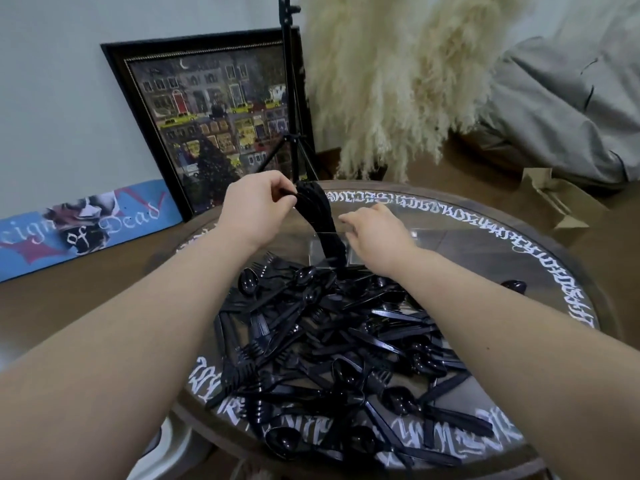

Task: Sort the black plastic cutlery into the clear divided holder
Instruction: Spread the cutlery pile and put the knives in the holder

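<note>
A big heap of black plastic forks, spoons and knives [332, 341] covers the near half of the round glass table [485, 258]. Behind it stands the clear divided holder [356, 244], hard to make out, with a bundle of black cutlery [317, 216] standing upright in it. My left hand [256, 206] pinches the top of that bundle at its left side. My right hand [375, 230] rests with curled fingers on the holder's rim, just right of the bundle; whether it grips the rim I cannot tell.
The table has white lettering around its rim. One stray spoon [514, 285] lies at the right. Behind the table are a black tripod [294, 133], a framed picture [214, 123], pampas grass [398, 81], a skateboard deck [86, 226] and a paper bag [550, 202].
</note>
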Action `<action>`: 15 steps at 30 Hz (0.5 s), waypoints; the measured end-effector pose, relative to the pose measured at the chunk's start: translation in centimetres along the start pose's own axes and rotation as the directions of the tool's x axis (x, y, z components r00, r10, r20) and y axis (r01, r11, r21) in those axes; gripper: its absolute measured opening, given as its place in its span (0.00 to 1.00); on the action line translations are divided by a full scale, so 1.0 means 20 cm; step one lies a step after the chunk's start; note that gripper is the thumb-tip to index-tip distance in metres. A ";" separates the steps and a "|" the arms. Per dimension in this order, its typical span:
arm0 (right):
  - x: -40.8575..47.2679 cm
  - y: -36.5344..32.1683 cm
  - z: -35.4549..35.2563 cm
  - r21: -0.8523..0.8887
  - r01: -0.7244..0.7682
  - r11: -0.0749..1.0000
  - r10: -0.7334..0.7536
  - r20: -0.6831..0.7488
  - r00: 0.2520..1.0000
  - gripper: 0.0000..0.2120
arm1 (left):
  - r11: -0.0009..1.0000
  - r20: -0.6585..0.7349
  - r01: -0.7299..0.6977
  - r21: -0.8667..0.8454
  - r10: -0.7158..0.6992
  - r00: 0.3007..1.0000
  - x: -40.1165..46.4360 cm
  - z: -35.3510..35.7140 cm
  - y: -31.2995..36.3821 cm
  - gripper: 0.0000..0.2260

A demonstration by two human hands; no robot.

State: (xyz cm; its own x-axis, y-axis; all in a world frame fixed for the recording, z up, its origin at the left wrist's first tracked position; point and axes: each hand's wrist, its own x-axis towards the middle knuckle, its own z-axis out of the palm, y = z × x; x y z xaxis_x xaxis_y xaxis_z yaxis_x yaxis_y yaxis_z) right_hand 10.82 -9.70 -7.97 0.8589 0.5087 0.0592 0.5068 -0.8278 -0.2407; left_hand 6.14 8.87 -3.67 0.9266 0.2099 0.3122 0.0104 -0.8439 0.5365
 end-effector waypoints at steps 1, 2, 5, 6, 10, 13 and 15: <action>0.00 0.00 0.02 -0.014 0.010 1.000 -0.010 -0.007 1.000 0.17 | 1.000 0.006 0.005 0.008 -0.005 1.000 0.00 0.03 -0.01 0.02; 0.01 0.01 0.03 -0.033 0.019 0.999 -0.020 -0.011 1.000 0.17 | 1.000 0.014 0.010 0.013 -0.010 1.000 0.00 0.06 -0.01 0.03; 0.01 0.02 0.07 -0.096 0.043 0.995 -0.046 -0.027 0.999 0.18 | 0.998 0.038 0.062 0.006 -0.062 0.997 0.01 0.15 -0.04 0.05; 0.01 0.03 0.07 -0.103 0.048 0.994 -0.052 -0.033 0.998 0.18 | 0.995 0.033 0.097 -0.017 -0.097 0.995 0.00 0.18 -0.05 0.06; -0.01 0.05 0.09 -0.125 0.061 0.990 -0.067 -0.043 0.997 0.19 | 0.969 0.014 0.206 -0.139 -0.206 0.979 -0.01 0.26 -0.06 0.12; -0.03 0.05 0.09 -0.138 0.076 0.988 -0.082 -0.041 0.996 0.21 | 0.979 0.061 0.180 -0.092 -0.174 0.983 -0.05 0.29 -0.06 0.11; -0.05 0.05 0.09 -0.141 0.089 0.986 -0.095 -0.043 0.995 0.21 | 0.979 0.117 0.185 -0.085 -0.174 0.978 -0.09 0.31 -0.08 0.13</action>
State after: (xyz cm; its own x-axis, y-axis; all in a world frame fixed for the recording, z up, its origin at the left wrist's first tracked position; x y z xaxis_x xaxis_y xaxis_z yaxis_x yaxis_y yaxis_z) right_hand 10.30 -10.65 -10.02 0.8089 0.5749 0.1231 0.5862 -0.8045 -0.0955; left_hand 6.73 6.75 -9.93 0.9480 0.2947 0.1201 0.1493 -0.7452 0.6499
